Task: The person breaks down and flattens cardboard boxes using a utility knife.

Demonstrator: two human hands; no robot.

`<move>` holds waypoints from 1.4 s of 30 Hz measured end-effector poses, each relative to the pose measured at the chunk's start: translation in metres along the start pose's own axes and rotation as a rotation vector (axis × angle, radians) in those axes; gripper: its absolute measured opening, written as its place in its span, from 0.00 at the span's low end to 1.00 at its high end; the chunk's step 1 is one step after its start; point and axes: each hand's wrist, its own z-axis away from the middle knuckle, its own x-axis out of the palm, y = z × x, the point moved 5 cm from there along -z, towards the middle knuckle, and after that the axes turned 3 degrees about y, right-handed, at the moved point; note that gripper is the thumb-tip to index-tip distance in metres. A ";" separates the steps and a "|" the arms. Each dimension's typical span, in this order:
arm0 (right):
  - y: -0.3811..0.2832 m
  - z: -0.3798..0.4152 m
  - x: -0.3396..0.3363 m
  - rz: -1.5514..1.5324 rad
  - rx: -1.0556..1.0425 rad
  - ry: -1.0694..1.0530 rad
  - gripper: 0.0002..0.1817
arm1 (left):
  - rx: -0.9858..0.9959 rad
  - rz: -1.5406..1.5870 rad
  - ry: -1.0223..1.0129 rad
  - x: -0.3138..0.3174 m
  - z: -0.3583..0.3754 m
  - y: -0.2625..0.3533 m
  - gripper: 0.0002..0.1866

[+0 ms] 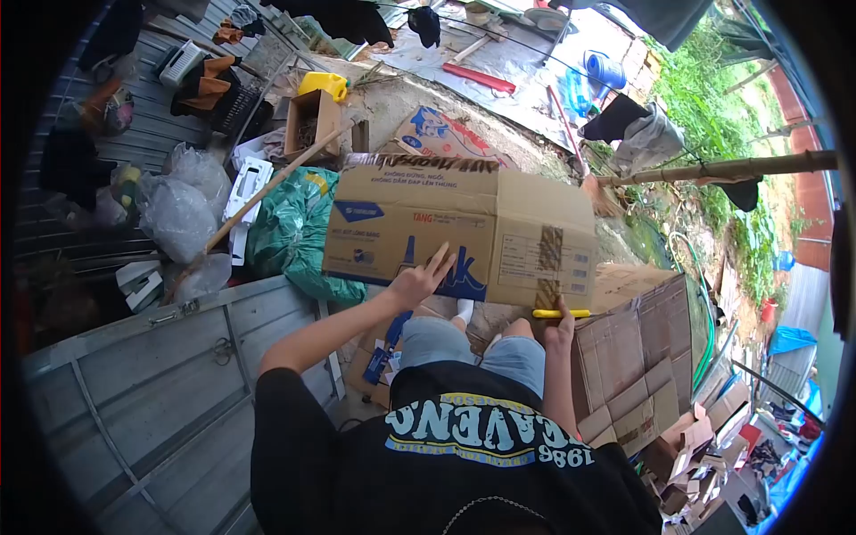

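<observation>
A brown cardboard box [450,232] with blue print and strips of brown tape is in front of my body, above my knees. My left hand [419,283] lies against its lower printed face, fingers apart, two of them stretched over the blue lettering. At the box's lower right edge, my right hand [561,332] is closed on a yellow cutter [562,313], which lies crosswise near the taped seam. Whether a blade is out cannot be seen.
A larger cardboard box [631,343] stands to the right, with a heap of cardboard scraps [695,446] beyond it. On the left are a green plastic sack [285,227], a wooden pole [259,196] and a grey metal panel [160,374]. A bamboo pole [722,168] crosses the upper right.
</observation>
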 end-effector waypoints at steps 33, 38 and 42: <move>0.318 -0.409 0.006 0.675 -0.337 1.250 0.25 | -0.408 0.307 -0.118 0.492 -0.185 -0.299 0.56; 0.226 -0.401 0.160 1.416 -0.756 0.397 0.28 | -0.648 0.291 -0.413 0.513 -0.224 -0.300 0.67; 0.245 -0.486 0.152 1.651 -0.445 0.190 0.31 | -0.650 0.165 -0.528 0.550 -0.228 -0.297 0.68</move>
